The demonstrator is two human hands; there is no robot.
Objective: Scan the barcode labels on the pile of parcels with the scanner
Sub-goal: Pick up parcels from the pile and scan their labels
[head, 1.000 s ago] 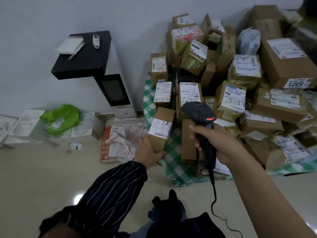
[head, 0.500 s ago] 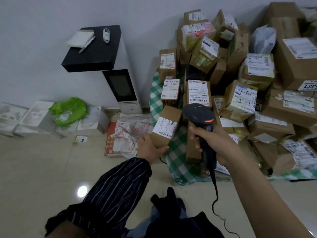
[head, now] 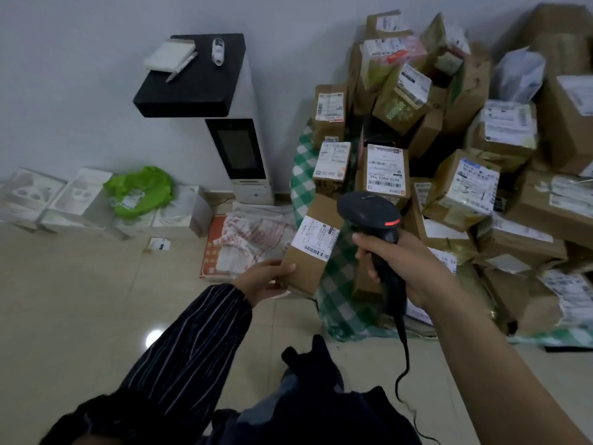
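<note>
Holding small parcel (head: pixel 306 268) in left hand (head: pixel 263 282) grip; right hand (head: pixel 414 271) grip clasps scanner (head: pixel 369 211).

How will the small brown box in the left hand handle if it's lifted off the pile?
Probably stiff: the box shows flat faces and sharp edges under the left hand. Likely light, since one hand holds its lower end. Tall and narrow, it could tip if stood upright.

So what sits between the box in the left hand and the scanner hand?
Head view: only green checked cloth shows between the held box and the right hand on the scanner.
</note>
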